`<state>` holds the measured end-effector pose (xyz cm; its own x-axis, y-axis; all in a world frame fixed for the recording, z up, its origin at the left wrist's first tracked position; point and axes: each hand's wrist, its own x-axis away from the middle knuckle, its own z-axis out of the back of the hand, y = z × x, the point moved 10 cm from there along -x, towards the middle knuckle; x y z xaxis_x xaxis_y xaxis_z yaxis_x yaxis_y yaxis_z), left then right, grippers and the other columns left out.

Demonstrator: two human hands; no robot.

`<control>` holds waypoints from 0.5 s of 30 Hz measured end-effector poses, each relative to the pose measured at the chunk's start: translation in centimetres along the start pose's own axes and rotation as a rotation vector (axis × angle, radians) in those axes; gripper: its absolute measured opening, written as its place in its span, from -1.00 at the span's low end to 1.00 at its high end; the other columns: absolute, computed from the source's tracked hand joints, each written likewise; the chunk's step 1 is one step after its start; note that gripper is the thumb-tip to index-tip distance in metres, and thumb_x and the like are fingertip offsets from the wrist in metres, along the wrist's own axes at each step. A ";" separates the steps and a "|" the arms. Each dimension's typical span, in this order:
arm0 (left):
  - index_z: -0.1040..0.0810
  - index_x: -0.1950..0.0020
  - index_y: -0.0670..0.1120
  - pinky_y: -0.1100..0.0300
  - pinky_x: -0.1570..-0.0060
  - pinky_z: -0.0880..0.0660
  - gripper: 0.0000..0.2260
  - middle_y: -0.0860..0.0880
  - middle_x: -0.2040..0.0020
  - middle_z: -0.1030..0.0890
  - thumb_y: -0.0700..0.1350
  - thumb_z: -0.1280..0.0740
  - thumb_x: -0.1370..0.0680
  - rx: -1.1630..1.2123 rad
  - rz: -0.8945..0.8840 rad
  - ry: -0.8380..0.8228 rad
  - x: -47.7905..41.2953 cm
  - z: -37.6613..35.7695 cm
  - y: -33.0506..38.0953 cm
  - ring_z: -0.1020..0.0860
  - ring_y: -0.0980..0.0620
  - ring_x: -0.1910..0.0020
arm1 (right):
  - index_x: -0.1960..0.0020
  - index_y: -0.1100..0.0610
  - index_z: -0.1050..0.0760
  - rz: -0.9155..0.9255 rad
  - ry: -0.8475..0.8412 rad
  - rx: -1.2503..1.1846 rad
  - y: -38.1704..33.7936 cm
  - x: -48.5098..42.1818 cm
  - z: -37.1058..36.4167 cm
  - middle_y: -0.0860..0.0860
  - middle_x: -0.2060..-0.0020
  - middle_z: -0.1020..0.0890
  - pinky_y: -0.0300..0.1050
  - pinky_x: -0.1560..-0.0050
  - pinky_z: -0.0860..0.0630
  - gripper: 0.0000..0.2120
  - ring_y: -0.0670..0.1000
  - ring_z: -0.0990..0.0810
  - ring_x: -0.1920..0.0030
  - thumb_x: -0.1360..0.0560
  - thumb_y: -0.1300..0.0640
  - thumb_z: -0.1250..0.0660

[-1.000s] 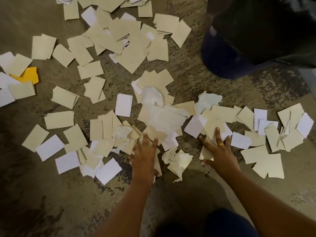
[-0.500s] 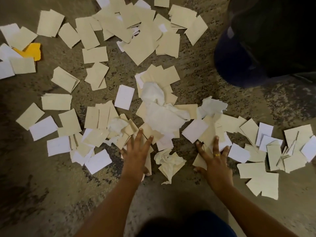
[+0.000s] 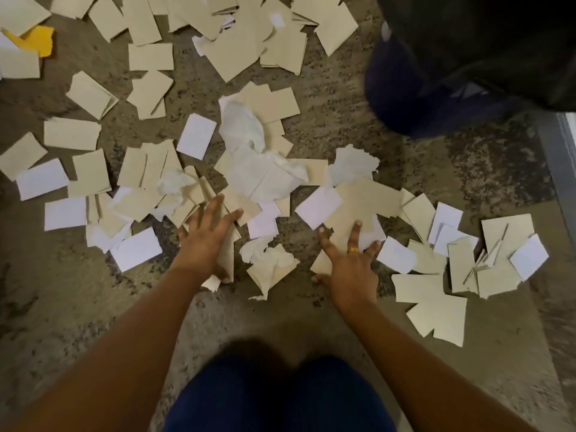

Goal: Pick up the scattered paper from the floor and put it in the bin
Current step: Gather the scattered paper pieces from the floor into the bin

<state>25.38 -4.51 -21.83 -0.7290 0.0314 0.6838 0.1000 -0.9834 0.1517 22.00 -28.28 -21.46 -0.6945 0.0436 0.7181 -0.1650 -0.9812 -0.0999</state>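
Floor: mottled brown-grey, strewn with paper across the upper two thirds of the view; beige and white slips, one yellow scrap at far left top.
Open room: bare floor at lower left, at lower right below the slips, and a strip between the hands toward the knees.
Edges: grey sill at right margin; bin, dark, at upper right, well apart from both hands.
Left hand: fingers spread, flat on beige slips, thumb edge against a tilted slip; nothing gripped.
Right hand: ringed, splayed flat, fingertips on a beige sheet; nothing gripped.
Crumpled wad: between the hands, touching neither.
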 end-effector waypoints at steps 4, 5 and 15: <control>-0.01 -0.52 0.17 -0.33 -0.41 -0.01 0.14 0.03 -0.55 0.22 -0.08 -0.64 -0.13 -0.014 -0.037 0.061 0.1 0.4 0.0 0.18 -0.17 -0.52 | -0.47 -0.29 0.23 -0.001 0.043 0.016 0.3 0.1 0.4 0.09 -0.49 0.33 0.23 -0.20 -0.43 -0.14 0.40 0.20 -0.46 -0.45 -0.14 -0.33; 0.00 -0.52 0.17 -0.32 -0.41 -0.01 0.14 0.03 -0.55 0.22 -0.06 -0.64 -0.13 -0.020 -0.047 0.067 0.2 0.4 0.0 0.17 -0.17 -0.52 | -0.47 -0.30 0.23 -0.004 0.056 0.008 0.3 0.2 0.5 0.07 -0.50 0.33 0.21 -0.19 -0.45 -0.14 0.39 0.18 -0.47 -0.44 -0.15 -0.34; -0.31 -0.44 -0.03 0.15 -0.47 -0.04 -0.28 0.01 -0.51 -0.22 -0.10 -0.53 -0.34 0.200 -0.187 0.332 2.3 1.3 -0.6 -0.13 -0.02 -0.50 | -0.45 -0.24 -0.09 0.007 0.343 -0.136 1.2 1.4 4.6 -0.01 -0.53 0.09 0.29 -0.39 -0.13 -0.20 0.19 0.06 -0.51 -0.33 -0.25 -0.41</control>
<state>24.58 -3.64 -19.41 -0.9222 0.1145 0.3695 0.0507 -0.9111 0.4090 24.08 -30.31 -17.40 -0.8865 0.1197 0.4470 -0.2346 -0.9489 -0.2111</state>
